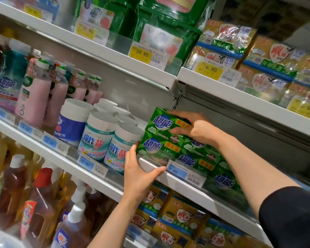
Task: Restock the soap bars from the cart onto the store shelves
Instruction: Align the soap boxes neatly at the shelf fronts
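Note:
Green soap packs with blue-and-white logos stand stacked on the middle shelf [150, 167]. My right hand [195, 127] grips the right end of the top green pack [161, 122], thumb under it and fingers over the top. Below it sits another green pack [156, 145]. My left hand [138, 172] touches that lower pack's left end with its fingertips, while the thumb lies along the shelf's clear front rail. More green packs [204, 161] line up to the right behind the rail. The cart is out of sight.
White tubs of cleaning salt [100, 138] stand just left of the soap. Pink bottles [34, 97] fill the shelf further left. Yellow soap packs [258, 56] sit on the upper right shelf, green packs [161, 33] above. Amber bottles [34, 203] and yellow boxes [183, 217] are below.

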Tool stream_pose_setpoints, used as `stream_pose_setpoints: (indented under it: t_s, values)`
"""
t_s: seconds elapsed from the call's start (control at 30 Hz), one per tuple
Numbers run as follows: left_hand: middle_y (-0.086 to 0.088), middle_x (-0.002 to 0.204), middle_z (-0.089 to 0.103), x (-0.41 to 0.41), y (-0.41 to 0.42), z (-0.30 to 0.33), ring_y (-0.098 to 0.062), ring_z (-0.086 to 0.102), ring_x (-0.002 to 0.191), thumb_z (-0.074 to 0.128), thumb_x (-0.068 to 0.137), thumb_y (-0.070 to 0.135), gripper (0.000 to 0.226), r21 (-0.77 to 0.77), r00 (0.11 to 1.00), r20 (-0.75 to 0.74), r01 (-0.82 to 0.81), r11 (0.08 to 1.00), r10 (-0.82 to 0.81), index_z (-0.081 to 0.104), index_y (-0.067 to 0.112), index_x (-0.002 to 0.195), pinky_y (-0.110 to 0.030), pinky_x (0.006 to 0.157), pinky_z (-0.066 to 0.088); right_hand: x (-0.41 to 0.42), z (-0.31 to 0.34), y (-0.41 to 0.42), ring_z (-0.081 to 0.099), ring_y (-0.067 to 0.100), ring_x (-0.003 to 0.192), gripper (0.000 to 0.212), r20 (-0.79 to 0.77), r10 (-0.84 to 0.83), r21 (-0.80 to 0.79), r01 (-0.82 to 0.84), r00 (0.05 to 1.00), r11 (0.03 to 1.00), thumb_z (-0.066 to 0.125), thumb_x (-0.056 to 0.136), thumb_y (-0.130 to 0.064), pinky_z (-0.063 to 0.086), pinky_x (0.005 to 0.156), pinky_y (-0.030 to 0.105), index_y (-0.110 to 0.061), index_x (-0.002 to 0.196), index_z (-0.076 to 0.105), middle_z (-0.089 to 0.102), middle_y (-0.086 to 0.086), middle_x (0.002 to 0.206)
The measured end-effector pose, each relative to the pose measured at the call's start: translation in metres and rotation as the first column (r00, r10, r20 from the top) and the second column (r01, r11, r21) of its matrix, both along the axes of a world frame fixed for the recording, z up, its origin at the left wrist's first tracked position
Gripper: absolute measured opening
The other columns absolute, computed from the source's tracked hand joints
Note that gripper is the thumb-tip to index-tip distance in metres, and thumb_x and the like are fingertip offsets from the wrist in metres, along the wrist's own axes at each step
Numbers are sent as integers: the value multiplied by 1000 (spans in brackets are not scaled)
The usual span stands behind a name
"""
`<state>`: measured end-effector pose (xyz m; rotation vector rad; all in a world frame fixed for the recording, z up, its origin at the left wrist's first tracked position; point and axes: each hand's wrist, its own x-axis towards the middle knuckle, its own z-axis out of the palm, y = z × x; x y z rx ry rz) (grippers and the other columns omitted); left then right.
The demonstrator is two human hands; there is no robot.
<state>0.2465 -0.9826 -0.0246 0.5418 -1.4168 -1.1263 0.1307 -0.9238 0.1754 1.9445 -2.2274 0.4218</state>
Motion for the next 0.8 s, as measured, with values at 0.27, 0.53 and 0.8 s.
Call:
stream_pose_setpoints:
  t_s: [0.27,0.53,0.8]
  values:
    - [3,136,41,0,2,2,-9,35,130,87,62,38,104,-38,1000,11,-4,999,5,31,17,147,-27,108,32,-5,-2,0,47,16,127,59,2,10,-65,-10,1000,998,71,81,-42,39,108,44,-47,135,45,49,-11,142]
    - [-3,151,31,1,4,0,-16,24,142,77,60,57,113,-2,998,52,41,999,-40,21,22,152,-43,116,28,-6,0,11,49,12,120,64,-29,-62,-55,60,998,997,67,83,-46,37,102,31,-38,141,40,51,-7,140]
    - [1,149,29,-2,7,1,-8,23,139,77,73,42,103,-13,997,56,50,999,-49,16,21,153,-33,116,24,-14,-5,30,47,21,128,63,15,-136,-64,137,991,989,62,82,-53,38,107,39,-27,138,48,49,-2,143]
